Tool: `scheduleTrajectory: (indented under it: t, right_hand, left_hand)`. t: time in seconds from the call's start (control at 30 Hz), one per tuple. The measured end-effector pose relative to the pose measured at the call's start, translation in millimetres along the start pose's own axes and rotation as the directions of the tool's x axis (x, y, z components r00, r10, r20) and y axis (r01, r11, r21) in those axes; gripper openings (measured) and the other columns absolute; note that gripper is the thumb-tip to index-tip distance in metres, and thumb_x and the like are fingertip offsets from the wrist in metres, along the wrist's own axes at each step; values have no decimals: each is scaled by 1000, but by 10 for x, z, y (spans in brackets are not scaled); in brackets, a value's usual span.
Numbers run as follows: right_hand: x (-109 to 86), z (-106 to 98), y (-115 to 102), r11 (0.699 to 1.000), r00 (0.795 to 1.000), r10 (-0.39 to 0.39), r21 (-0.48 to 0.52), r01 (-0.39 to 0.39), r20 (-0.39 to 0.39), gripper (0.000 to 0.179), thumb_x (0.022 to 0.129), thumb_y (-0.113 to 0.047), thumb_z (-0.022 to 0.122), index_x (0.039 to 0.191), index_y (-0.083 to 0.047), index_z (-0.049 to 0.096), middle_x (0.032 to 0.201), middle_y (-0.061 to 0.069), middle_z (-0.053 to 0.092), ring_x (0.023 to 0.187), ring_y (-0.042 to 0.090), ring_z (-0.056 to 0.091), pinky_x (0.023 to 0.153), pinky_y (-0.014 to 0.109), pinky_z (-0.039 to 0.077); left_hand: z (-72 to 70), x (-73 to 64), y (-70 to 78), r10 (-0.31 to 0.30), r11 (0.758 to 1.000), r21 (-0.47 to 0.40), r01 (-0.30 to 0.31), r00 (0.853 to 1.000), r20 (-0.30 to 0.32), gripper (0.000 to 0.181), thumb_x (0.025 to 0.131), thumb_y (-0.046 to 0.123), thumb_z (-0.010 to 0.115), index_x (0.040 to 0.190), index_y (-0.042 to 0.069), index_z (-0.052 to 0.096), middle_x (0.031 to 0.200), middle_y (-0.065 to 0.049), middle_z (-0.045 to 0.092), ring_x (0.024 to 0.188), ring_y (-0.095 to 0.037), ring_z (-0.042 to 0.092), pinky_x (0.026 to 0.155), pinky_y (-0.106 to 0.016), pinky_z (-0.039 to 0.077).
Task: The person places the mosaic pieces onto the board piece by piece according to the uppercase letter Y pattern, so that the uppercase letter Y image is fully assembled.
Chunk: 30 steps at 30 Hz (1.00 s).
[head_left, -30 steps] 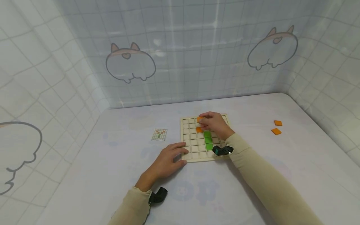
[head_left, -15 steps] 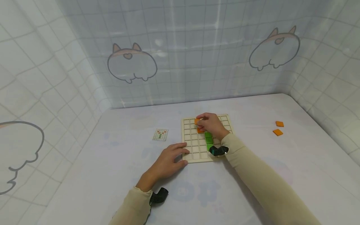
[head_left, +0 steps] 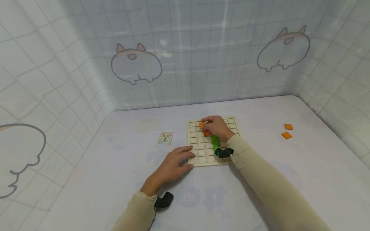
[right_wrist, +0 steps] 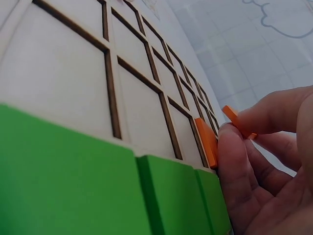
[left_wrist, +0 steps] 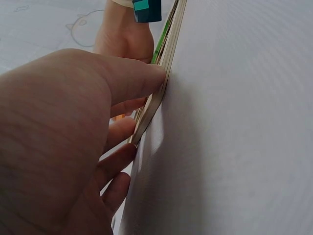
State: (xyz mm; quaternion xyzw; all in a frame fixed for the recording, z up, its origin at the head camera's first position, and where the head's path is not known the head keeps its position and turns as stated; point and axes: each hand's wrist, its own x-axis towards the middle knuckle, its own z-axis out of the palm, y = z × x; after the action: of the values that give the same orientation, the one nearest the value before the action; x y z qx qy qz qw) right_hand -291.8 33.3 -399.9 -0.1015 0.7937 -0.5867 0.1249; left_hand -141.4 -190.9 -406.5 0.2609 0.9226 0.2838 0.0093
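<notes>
A pale wooden grid board (head_left: 199, 158) lies on the table in the head view. My right hand (head_left: 218, 127) is over its back part and pinches an orange square tile (right_wrist: 231, 115) between thumb and fingertips; the tile is tilted. Just below it, another orange tile (right_wrist: 207, 142) sits on the grid, partly covered by my fingers. A column of green tiles (head_left: 215, 142) runs towards me from there, partly behind my wrist. My left hand (head_left: 173, 163) rests at the board's near left corner, with the thumb (left_wrist: 142, 78) on the front edge and fingers along the left side.
Left of the board lies a small card (head_left: 165, 138) printed with a grid pattern in orange and green. Two loose orange tiles, one farther back (head_left: 288, 126), lie on the right side of the table. Cloth walls (head_left: 185, 64) enclose the back and sides.
My right hand has shifted slightly left with the pinched orange tile, now covering more of the orange tile on the board. My left hand has stayed at the corner.
</notes>
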Motion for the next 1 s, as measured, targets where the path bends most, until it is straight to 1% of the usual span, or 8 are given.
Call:
scheduleTrajectory:
  t: [0.2, 0.43, 0.53, 0.73, 0.9, 1.0]
  right_hand:
    - [-21, 0, -42, 997, 1000, -8, -77, 9, 15, 39, 93, -11, 65, 131, -5, 65, 114, 11, 69, 84, 20, 66, 72, 29, 56]
    - [-41, -5, -44, 996, 1000, -21, -82, 21, 3, 38, 95, -11, 63, 132, -4, 65, 116, 12, 68, 85, 22, 65, 72, 30, 56]
    - [-30, -3, -22, 993, 1000, -22, -113, 23, 11, 36, 95, -13, 65, 131, -7, 66, 116, 11, 67, 84, 22, 64, 71, 30, 55]
    - [2, 9, 5, 974, 998, -60, -218, 65, 30, 35, 94, -15, 65, 128, -8, 68, 111, 8, 68, 82, 20, 63, 70, 29, 53]
    - [-2, 23, -5, 953, 996, -81, -291, 89, 40, 34, 95, -16, 64, 128, -8, 68, 114, 9, 67, 91, 21, 62, 77, 31, 53]
    - [-4, 25, -1, 950, 995, -83, -298, 93, 45, 35, 95, -17, 64, 129, -8, 68, 116, 10, 66, 96, 23, 62, 79, 34, 54]
  left_hand:
    - [-6, 14, 2, -3, 1000, 11, 3, 1000, 14, 34, 94, 25, 71, 127, 16, 67, 151, -5, 48, 141, -26, 40, 112, -50, 34]
    - [-5, 30, 7, 6, 1000, 9, -6, 1000, 7, 34, 94, 25, 71, 126, 15, 67, 151, -6, 48, 141, -26, 40, 112, -50, 34]
    - [0, 29, 3, 3, 1000, 11, -4, 1000, 11, 34, 94, 25, 71, 127, 15, 67, 151, -6, 48, 141, -26, 40, 112, -50, 34]
    - [10, 14, -6, 4, 1000, 3, -4, 1000, 9, 34, 94, 24, 71, 126, 15, 68, 151, -5, 48, 141, -27, 40, 112, -50, 34]
    - [11, 10, -8, 4, 1000, 1, -4, 1000, 9, 34, 94, 25, 71, 126, 15, 68, 151, -6, 47, 141, -26, 39, 112, -50, 34]
    - [9, 7, -4, 0, 1000, 2, 0, 1000, 11, 34, 94, 25, 71, 127, 15, 67, 152, -5, 47, 141, -26, 39, 112, -51, 33]
